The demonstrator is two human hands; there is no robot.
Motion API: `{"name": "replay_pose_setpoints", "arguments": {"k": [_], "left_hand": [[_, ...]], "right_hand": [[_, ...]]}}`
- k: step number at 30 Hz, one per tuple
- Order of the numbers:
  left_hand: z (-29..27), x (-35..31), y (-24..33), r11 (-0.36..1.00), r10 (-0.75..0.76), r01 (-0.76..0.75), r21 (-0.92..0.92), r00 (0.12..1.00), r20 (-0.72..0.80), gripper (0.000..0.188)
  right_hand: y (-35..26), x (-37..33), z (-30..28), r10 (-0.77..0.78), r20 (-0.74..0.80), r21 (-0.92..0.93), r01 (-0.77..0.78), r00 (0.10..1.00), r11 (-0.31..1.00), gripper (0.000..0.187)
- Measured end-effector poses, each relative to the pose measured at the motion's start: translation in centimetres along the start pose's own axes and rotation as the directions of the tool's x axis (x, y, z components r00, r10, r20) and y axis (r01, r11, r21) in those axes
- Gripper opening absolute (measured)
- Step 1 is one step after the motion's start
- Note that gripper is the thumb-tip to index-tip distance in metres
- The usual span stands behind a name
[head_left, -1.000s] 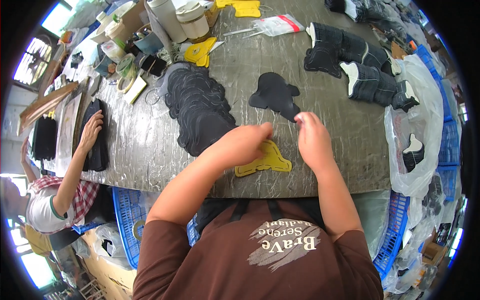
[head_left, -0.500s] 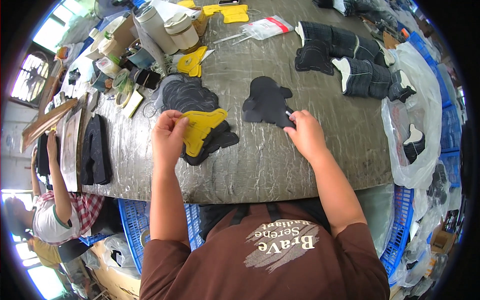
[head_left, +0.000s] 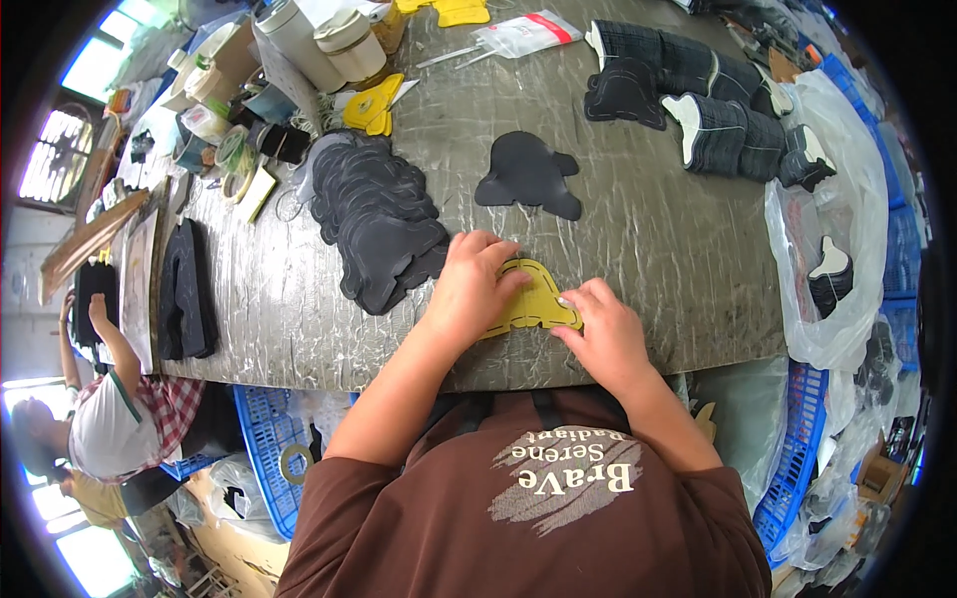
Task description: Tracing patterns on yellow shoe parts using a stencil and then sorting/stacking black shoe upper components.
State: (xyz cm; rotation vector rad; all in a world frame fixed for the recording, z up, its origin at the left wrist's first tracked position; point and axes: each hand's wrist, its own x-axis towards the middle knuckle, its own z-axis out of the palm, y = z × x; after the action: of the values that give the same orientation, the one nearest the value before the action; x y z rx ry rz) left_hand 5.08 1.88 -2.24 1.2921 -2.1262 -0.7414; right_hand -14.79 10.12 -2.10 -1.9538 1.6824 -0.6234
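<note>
A yellow template (head_left: 531,302) with dashed slots along its edge lies near the table's front edge, between my hands. My left hand (head_left: 469,291) grips its left side, thumb and fingers closed over it. At the template's right end my right hand (head_left: 608,334) has its fingers pinched around a slim silver pen-like tool (head_left: 566,302), mostly hidden by the fingers. What lies under the template is hidden. Just beyond sits a flat black cut piece (head_left: 528,171). To the left of my hands, similar black pieces (head_left: 384,234) form an overlapping pile.
Bundled dark pieces with white ends (head_left: 698,70) stand at the far right, beside a clear plastic bag (head_left: 842,324). Cups and jars (head_left: 349,45) crowd the far left. A yellow piece (head_left: 374,103) lies near them. A co-worker (head_left: 120,419) works at the left.
My left hand has carried the yellow template from the black pile rightward and down onto the near table. My right hand has come away from the black piece, nearer to me.
</note>
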Motion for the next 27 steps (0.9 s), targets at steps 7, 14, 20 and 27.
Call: {"name": "replay_pose_setpoints", "arguments": {"k": [7, 14, 20, 27], "left_hand": [[-1.7, -5.2, 0.9, 0.991, 0.035, -0.042, 0.126, 0.998, 0.056, 0.039], [-0.4, -6.6, 0.1, 0.991, 0.067, -0.065, 0.117, 0.998, -0.021, 0.030], [-0.2, -6.7, 0.3, 0.991, 0.062, -0.053, 0.126, 0.996, -0.066, 0.026], [0.2, -6.8, 0.2, 0.992, 0.058, -0.048, 0.118, 0.994, -0.089, 0.023]], "right_hand": [[0.3, -0.4, 0.5, -0.036, -0.072, 0.017, 0.037, 0.997, 0.999, 0.036], [0.0, -0.4, 0.8, -0.037, -0.118, -0.007, 0.036, 0.992, 0.999, 0.035], [0.2, -0.5, 1.3, -0.044, -0.152, -0.006, 0.044, 0.987, 0.999, 0.033], [0.1, -0.4, 1.2, -0.051, -0.166, -0.004, 0.051, 0.985, 0.999, 0.035]]}}
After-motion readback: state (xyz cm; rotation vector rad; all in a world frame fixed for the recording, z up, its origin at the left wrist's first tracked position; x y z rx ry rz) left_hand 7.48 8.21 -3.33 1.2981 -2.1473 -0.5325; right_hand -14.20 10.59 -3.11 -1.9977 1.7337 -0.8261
